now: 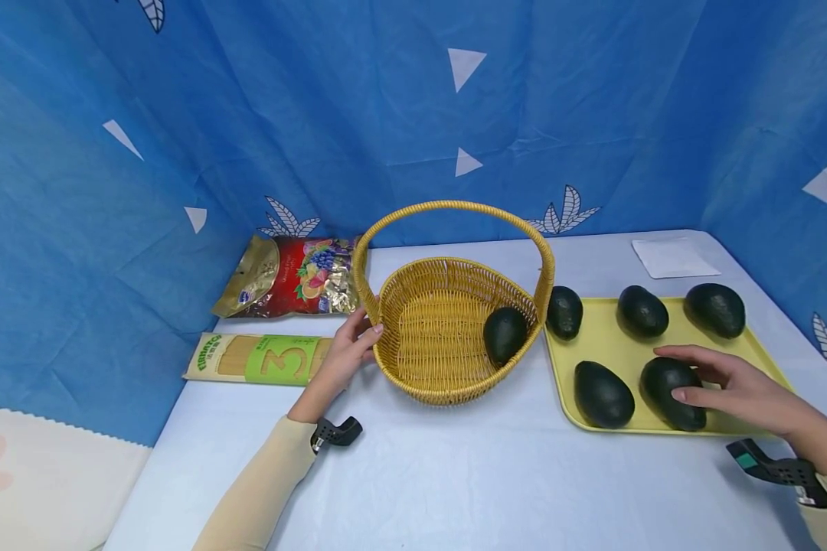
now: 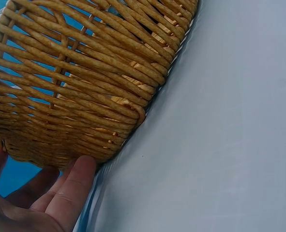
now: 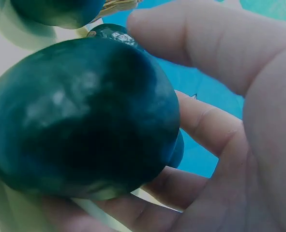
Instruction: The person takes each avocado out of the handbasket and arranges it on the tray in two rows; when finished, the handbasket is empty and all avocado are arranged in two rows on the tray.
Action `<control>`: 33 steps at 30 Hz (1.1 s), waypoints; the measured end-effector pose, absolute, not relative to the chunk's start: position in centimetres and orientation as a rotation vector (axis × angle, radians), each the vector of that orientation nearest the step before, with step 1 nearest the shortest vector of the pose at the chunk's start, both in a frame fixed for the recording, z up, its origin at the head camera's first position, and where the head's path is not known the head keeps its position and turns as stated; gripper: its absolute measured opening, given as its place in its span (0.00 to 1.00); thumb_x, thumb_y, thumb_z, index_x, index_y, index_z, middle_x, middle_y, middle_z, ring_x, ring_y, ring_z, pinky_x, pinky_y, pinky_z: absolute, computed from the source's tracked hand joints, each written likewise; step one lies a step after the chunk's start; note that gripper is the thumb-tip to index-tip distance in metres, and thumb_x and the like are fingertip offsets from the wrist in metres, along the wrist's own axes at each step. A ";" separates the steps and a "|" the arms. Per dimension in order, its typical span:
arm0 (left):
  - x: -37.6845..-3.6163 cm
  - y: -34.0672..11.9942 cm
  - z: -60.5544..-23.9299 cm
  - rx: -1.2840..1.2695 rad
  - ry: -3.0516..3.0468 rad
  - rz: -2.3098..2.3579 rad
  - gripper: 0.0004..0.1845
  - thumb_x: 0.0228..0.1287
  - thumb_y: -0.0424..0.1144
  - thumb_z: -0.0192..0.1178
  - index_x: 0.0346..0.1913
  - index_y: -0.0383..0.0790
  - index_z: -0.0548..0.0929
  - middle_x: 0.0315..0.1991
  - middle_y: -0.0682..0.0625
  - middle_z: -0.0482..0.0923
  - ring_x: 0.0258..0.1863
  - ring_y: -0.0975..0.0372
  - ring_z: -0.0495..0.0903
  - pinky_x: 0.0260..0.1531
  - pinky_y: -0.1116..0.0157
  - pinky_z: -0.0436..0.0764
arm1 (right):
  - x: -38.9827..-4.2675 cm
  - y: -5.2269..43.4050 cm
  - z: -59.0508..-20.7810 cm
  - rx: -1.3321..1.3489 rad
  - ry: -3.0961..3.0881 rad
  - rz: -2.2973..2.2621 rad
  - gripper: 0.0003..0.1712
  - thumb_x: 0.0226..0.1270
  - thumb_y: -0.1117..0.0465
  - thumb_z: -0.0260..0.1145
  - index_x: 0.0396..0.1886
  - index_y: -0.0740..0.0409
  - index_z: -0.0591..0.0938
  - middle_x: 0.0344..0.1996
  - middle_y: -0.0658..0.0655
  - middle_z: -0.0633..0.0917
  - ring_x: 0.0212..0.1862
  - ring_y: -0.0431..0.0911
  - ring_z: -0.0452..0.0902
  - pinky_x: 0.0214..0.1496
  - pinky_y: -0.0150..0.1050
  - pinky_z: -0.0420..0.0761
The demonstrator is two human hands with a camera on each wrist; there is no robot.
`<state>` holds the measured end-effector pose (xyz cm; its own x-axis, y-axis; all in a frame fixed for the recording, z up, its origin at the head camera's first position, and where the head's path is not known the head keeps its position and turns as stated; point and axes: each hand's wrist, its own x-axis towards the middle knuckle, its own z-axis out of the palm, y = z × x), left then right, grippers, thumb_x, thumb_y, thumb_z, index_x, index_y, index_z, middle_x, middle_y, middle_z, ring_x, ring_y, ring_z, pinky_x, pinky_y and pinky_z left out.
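Observation:
A woven yellow basket [image 1: 427,383] with a tall handle stands mid-table with one dark avocado [image 1: 505,334] inside at its right. My left hand [image 1: 361,333] rests against the basket's left wall. In the left wrist view its straight fingers [image 2: 75,183] touch the basket [image 2: 84,72] low down. To the right, a yellow tray [image 1: 606,344] carries several avocados. My right hand [image 1: 675,373] curls around the front right avocado [image 1: 689,413], thumb on the near side and fingers over the top. The right wrist view shows that avocado [image 3: 84,116] cupped by the fingers [image 3: 215,38].
A red and gold snack bag [image 1: 289,277] and a flat pasta pack [image 1: 262,358] lie left of the basket. A white paper square [image 1: 671,258] sits at the back right. Blue cloth walls close in the table [image 1: 455,474] on three sides.

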<state>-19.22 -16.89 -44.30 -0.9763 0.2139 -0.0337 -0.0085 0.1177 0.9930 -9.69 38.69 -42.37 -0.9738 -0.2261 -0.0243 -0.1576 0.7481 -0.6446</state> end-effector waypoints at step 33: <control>-19.2 -16.7 -44.3 0.191 2.241 1.976 0.34 0.76 0.36 0.56 0.80 0.49 0.59 0.66 0.32 0.70 0.56 0.53 0.78 0.45 0.67 0.89 | -11.2 37.8 -36.7 -0.352 2.947 -0.907 0.39 0.65 0.64 0.73 0.71 0.71 0.67 0.63 0.77 0.73 0.46 0.08 0.58 0.37 0.16 0.74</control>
